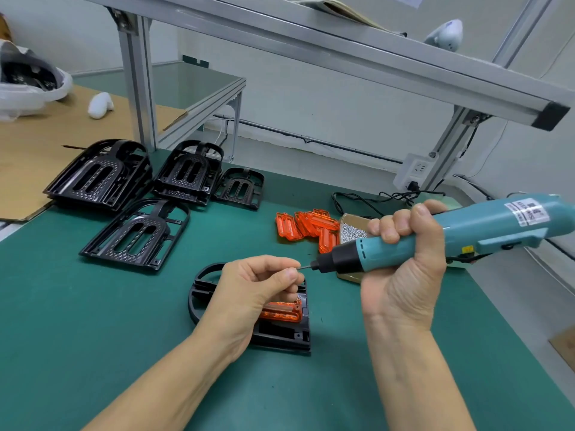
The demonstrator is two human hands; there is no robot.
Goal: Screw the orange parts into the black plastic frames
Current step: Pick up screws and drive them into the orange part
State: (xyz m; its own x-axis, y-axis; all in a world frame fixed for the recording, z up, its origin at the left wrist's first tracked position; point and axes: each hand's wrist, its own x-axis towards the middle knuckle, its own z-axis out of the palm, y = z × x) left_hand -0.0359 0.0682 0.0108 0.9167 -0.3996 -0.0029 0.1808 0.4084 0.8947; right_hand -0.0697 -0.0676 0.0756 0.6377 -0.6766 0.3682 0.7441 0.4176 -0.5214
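A green mat (93,321) covers the bench under an aluminium rack (311,42), with a pale wall behind. At lower centre lies a black frame (202,293), its rounded end toward the left of the picture and its straight end toward the lower right, so its long axis runs roughly left to right. An orange part (281,312) sits in it near the straight end, lying crosswise to that axis. The left hand (249,290) hovers over the frame and hides most of its middle. Its thumb and forefinger are pinched together at the tip of the driver's bit; what they pinch is too small to make out. The right hand (404,253) grips the teal driver (466,231), fingers wrapped round its barrel. The driver lies nearly level, bit pointing left, and its rear end is cut off by the right edge. Behind it, at centre right, is a heap of spare orange parts (306,228) beside a tray of screws (353,231), partly hidden by the driver and hand. More frames (137,234) lie in the upper left, some stacked. A white bag (28,85) is cut off at the far left, its dark contents unclear.
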